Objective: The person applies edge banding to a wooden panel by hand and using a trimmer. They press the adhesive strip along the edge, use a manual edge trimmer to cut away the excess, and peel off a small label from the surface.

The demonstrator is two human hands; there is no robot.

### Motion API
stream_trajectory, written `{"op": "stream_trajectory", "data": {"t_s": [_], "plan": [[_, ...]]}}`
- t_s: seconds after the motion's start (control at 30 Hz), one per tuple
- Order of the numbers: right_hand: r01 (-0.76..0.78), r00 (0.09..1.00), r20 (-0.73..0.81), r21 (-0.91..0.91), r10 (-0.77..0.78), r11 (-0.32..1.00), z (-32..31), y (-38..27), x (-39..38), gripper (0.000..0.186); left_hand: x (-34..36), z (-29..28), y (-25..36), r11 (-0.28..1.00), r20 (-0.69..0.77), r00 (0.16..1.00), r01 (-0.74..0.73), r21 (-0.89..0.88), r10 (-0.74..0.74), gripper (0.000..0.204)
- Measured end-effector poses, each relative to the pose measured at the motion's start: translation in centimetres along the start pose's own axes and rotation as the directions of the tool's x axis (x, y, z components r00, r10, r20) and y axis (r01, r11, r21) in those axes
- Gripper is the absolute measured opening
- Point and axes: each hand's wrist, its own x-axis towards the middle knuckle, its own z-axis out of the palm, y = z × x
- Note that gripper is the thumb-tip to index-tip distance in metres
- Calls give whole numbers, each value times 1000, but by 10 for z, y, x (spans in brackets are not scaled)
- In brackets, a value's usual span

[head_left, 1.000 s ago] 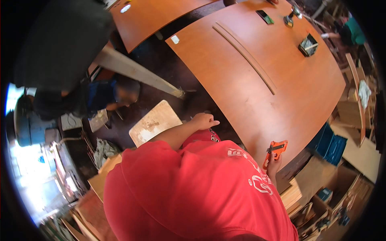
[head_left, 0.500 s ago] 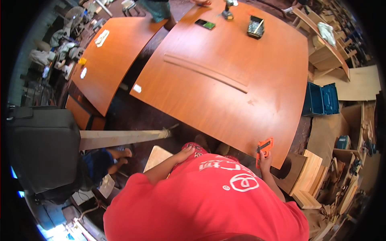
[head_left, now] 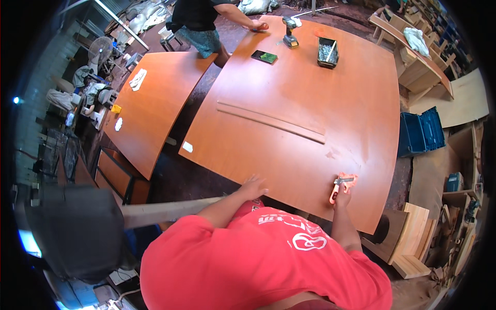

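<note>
My right hand grips an orange tool, perhaps a staple gun, over the near right part of a large reddish-brown panel. Just by that panel's near edge, my left hand is open and empty, fingers spread. Two thin wooden strips lie along the panel's middle, with a small white label at its left corner. Toward the far side sit a phone, a cordless drill and a black tray of small hardware with a stick across it.
A co-worker stands at the far left corner, one hand on the panel. A second panel lies left. A blue case and wooden pieces line the right. A dark padded object and beam occupy the lower left.
My view has swung round toward the panels, bringing the co-worker into sight. My left hand has moved up toward the panel's edge, fingers spreading. The orange tool remains in my right hand.
</note>
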Motion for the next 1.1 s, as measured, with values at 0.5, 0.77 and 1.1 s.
{"op": "stream_trajectory", "data": {"t_s": [0.5,0.77,1.1], "plan": [[158,935,-268,-273,-233,949,56,32,32,37,183,-152,-15,851,281,953,-239,467,114,104],[90,908,-249,-670,-338,737,77,18,18,48,186,-151,-3,878,341,939,-130,461,-40,112],[74,867,-396,-497,-302,865,89,16,20,47,201,-160,10,822,438,894,-179,540,-93,103]]}}
